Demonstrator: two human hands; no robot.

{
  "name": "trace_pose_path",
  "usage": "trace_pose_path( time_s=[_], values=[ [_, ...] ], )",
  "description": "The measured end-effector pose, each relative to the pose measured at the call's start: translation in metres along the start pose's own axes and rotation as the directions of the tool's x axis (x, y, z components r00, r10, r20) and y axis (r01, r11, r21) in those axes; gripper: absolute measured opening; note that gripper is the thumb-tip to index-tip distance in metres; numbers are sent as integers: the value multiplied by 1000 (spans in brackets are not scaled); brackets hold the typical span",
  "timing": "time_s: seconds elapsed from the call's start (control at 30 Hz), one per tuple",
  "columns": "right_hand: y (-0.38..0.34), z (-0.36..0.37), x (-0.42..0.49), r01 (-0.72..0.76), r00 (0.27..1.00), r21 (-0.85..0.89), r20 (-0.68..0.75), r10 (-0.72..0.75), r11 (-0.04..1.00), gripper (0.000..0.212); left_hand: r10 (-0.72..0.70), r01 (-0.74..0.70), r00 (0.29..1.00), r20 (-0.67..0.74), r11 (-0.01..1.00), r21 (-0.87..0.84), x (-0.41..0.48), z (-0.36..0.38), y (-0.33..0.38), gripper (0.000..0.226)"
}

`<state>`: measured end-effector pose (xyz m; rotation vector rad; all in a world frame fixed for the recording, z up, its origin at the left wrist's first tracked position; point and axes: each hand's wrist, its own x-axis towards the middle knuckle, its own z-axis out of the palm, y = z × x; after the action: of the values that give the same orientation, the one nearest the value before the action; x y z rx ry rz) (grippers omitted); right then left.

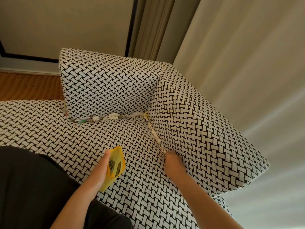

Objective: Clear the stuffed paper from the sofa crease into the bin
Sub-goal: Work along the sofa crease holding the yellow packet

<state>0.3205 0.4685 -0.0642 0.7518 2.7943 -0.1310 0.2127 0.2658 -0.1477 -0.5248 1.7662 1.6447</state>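
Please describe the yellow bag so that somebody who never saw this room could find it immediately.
Start from the black-and-white woven sofa seat. Above its near part, the left hand holds a small open bag. Its solid bright yellow sets it apart; the stuffed paper in the creases is mostly whitish.

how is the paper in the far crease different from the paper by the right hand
The far-crease paper runs across the view; the right-crease paper runs toward the person. The far-crease paper shows coloured print at its left end; the right-crease paper looks mostly white. No hand is near the far-crease paper; the right hand reaches the right-crease paper's near end. Both are wedged in sofa creases and meet at the corner.
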Motion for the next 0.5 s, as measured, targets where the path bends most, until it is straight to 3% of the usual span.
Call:
trace_pose_path(
  time_s=[0.17,0.3,0.5],
  values=[
    [-3,6,7,62,996,-196,74,-48,979,35,-121,123,984,-134,992,10,31,2,13,57],
    [-5,-1,19,74,993,-240,111,-49,968,27,-108,112,988,-107,993,31,37,0,9,55],
    [-14,-29,43,60,913,-287,403,64,956,37,-23,23,998,-65,1000,0,18,-3,4,52]
  ],
)
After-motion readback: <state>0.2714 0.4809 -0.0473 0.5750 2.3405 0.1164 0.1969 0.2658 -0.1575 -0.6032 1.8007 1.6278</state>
